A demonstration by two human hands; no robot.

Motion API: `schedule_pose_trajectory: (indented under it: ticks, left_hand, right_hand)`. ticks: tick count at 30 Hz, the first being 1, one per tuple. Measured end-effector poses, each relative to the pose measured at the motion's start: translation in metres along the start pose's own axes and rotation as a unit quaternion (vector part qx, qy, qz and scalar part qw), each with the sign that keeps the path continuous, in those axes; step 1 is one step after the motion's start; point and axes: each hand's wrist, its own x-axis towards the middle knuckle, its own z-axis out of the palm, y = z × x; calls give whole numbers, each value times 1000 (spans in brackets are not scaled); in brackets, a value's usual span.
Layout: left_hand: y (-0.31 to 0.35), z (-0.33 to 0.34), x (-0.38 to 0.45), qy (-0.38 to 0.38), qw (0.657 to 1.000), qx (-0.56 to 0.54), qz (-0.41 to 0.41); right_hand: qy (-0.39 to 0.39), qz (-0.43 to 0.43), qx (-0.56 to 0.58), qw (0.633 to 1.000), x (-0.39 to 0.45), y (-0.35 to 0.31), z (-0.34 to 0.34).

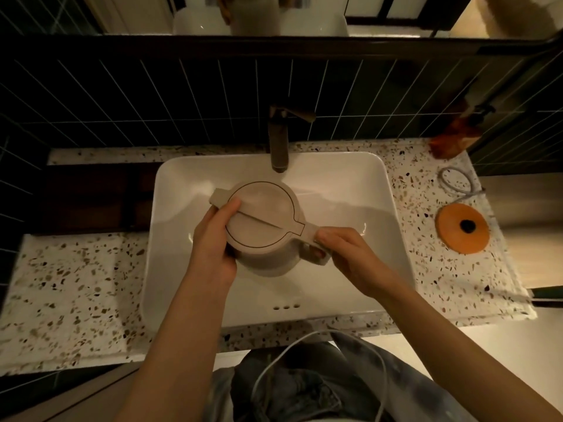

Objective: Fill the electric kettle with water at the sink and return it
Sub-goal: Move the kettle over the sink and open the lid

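Note:
A pale beige electric kettle point(262, 217) hangs over the white sink point(365, 184), lid closed, spout pointing left. My right hand point(344, 254) grips its handle on the right side. My left hand point(213, 239) wraps the kettle's left wall, thumb resting on the lid edge. The dark faucet point(278, 138) stands behind the kettle; its outlet is just past the lid's far rim, and I see no water running. The kettle's round orange base point(463, 228) with a dark centre contact lies on the counter to the right of the sink.
Speckled terrazzo counter point(70, 293) flanks the sink on both sides. A grey cord point(457, 184) loops behind the base. An orange-brown bottle point(457, 138) stands at the back right corner. Dark tiled wall point(152, 95) rises behind. A white cable point(304, 354) hangs near my lap.

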Motion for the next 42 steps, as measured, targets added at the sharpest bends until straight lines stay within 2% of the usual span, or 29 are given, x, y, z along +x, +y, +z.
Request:
schedule_pose_trajectory:
  ticks: [6, 14, 19, 21, 23, 24, 31, 35, 40, 42]
  left_hand:
    - [-7, 2, -2, 28, 999, 20, 12]
    - [-5, 11, -7, 24, 999, 35, 22]
    - [-10, 6, -5, 34, 992, 103, 65]
    - [-11, 3, -6, 66, 966, 201, 147]
    - [-9, 5, -10, 79, 913, 306, 259]
    - [-8, 7, -12, 74, 894, 335, 289]
    - [-1, 19, -19, 66, 881, 353, 307]
    - [1, 29, -24, 47, 888, 329, 316]
    - [-4, 34, -22, 33, 958, 203, 201]
    - [-7, 35, -22, 29, 976, 150, 156]
  right_hand:
    - [-5, -3, 43, 999, 4, 3, -6]
    - [6, 14, 88, 996, 9, 4, -16]
    - [11, 8, 48, 999, 12, 6, -19]
    - [14, 6, 40, 999, 14, 7, -20]
    - [17, 6, 37, 999, 16, 8, -21]
    - [17, 5, 38, 999, 16, 9, -21]
    - [29, 6, 43, 999, 20, 11, -24]
    - [27, 7, 37, 999, 21, 14, -25]
    - [44, 6, 47, 998, 21, 16, -28]
    - [41, 7, 46, 998, 21, 15, -28]
